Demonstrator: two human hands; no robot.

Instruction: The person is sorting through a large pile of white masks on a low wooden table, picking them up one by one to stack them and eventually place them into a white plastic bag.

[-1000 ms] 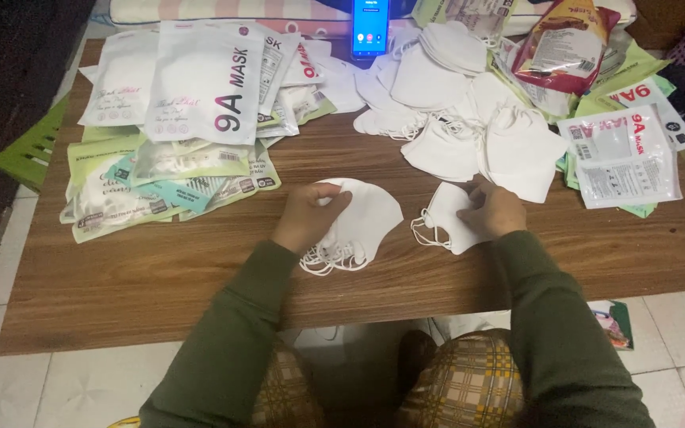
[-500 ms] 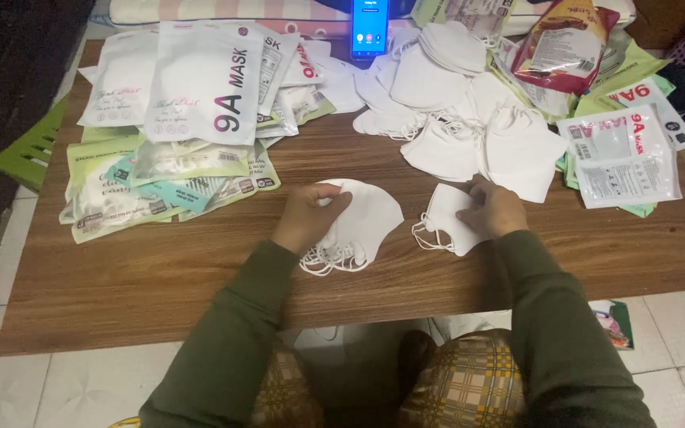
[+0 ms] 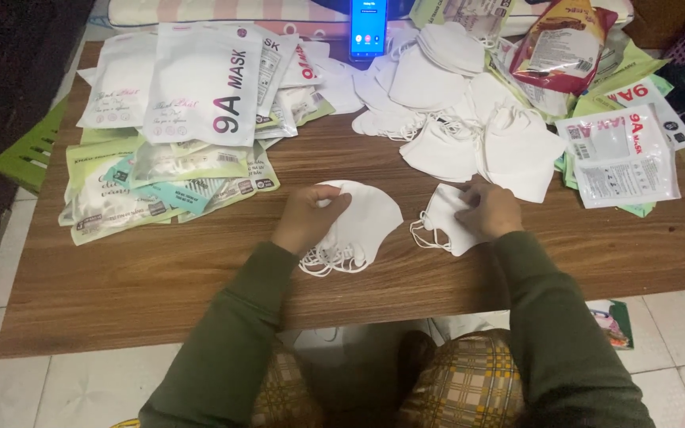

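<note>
White masks sit under both hands near the front-centre of the table (image 3: 160, 293). Left hand (image 3: 308, 218) lies on top of a small stack of masks (image 3: 362, 226), grip loosely curled w/ fingertips touching the top mask's upper edge; ear loops spill out below the stack toward the table's front edge. Right hand (image 3: 491, 210) rests on a single folded mask (image 3: 447, 222), grip pinched on its right part, loops trailing off to the left. The two are apart, bare wood btwn them. Further back, a big heap of loose white masks (image 3: 453, 119) spreads across the centre-right. Left side: a pile of white and green sealed pouches (image 3: 176, 135). Right side: more pouches (image 3: 624, 150), plus a red bag (image 3: 564, 40) at the back. A lit phone (image 3: 368, 28) stands upright at the back-centre edge.
</note>
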